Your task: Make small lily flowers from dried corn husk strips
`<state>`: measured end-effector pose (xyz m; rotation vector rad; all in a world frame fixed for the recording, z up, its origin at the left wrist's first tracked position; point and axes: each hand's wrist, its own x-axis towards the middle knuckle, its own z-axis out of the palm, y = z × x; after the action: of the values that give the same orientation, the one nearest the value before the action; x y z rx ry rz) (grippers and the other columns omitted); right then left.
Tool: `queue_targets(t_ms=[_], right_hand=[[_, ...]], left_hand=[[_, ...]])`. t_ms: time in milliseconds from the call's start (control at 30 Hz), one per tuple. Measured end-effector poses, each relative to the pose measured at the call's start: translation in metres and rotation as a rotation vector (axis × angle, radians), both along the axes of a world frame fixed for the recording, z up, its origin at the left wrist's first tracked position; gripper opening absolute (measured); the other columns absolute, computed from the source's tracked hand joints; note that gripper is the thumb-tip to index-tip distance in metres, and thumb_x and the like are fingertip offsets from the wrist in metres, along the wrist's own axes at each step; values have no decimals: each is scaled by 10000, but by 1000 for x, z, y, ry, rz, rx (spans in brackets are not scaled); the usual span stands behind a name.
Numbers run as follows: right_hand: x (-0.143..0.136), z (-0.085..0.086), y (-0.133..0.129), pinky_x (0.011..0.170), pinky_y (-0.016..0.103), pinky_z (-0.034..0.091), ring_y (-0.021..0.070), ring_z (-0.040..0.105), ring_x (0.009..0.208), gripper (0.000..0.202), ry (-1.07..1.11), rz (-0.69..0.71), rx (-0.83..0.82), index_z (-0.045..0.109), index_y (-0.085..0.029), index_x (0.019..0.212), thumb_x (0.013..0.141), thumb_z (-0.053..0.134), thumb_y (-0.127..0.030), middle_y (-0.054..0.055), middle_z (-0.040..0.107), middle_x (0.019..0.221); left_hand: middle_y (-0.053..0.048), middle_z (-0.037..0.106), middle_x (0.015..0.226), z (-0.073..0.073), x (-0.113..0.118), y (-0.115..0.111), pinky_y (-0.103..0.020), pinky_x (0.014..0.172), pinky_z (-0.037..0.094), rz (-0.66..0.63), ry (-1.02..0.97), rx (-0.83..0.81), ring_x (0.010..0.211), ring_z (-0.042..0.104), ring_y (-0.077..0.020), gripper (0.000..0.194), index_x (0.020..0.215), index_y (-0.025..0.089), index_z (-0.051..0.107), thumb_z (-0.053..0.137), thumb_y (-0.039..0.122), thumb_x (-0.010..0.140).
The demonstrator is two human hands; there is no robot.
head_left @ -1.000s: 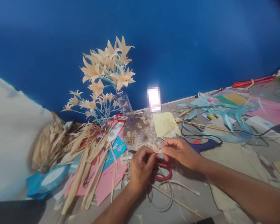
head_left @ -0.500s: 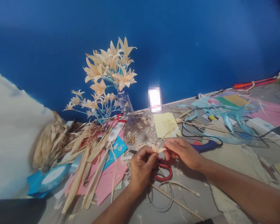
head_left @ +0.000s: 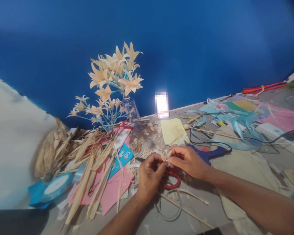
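Note:
A small cream flower [head_left: 165,156], made of what looks like corn husk, is pinched between my two hands. My left hand [head_left: 150,178] holds its base with thumb and forefinger. The fingers of my right hand [head_left: 189,161] are closed on a petal at its right side. Red-handled scissors [head_left: 172,180] lie right below my hands, their blades partly hidden by the left one. A blue glue gun [head_left: 214,153] rests just beyond my right hand.
A clear bottle [head_left: 131,109] holds a bunch of larger husk flowers [head_left: 129,81]. Dried husk strips [head_left: 91,176] lie over pink paper [head_left: 117,192] at left, near a blue ribbon roll [head_left: 55,187]. A yellow sheet [head_left: 172,130], blue ribbon [head_left: 240,130] and a thin stick [head_left: 186,210] are around.
My right hand has moved left and closed on a petal of the small flower. The left hand still pinches its base, and the view has shifted slightly.

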<state>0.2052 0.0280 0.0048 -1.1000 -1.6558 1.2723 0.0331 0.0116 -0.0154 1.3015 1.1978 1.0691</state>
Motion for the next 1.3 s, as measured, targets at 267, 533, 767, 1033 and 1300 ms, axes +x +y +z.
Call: queue_targets(t_ms=[267, 533, 767, 1033, 1300], right_hand=[[0, -4, -3, 527, 222, 342, 114, 480, 575, 151, -142, -71, 135, 543, -178, 648, 798, 550, -203, -24, 570, 597], [0, -3, -3, 519, 213, 335, 106, 454, 558, 158, -119, -88, 154, 540, -176, 611, 768, 553, -197, -29, 543, 570], [-2, -5, -4, 521, 210, 321, 98, 417, 545, 163, -128, -124, 224, 516, -176, 590, 752, 538, -184, -39, 499, 549], [-2, -7, -3, 508, 214, 299, 99, 394, 526, 189, -187, -187, 282, 472, -190, 605, 777, 545, -207, -49, 463, 541], [-5, -19, -9, 552, 241, 271, 110, 449, 550, 173, -363, -233, 602, 511, -184, 628, 782, 583, -153, -20, 537, 575]], left_hand=[[29, 583, 620, -1, -1, 1, -196, 521, 386, -75, 18, 38, 538, 507, -92, 181, 761, 163, 624, 691, 321, 818], [47, 514, 507, -1, -1, 4, -199, 473, 334, -92, -81, -37, 468, 431, -79, 234, 666, 159, 606, 732, 319, 783], [35, 538, 495, -3, -2, 5, -203, 477, 347, -75, -121, -80, 460, 450, -84, 232, 708, 152, 641, 751, 346, 774], [28, 591, 717, 5, -6, -3, -229, 626, 439, -166, -154, 17, 659, 543, -126, 308, 1017, 216, 567, 741, 274, 770], [8, 565, 722, 10, -5, -7, -247, 614, 405, -39, 72, 180, 656, 507, -137, 198, 782, 192, 581, 639, 370, 846]])
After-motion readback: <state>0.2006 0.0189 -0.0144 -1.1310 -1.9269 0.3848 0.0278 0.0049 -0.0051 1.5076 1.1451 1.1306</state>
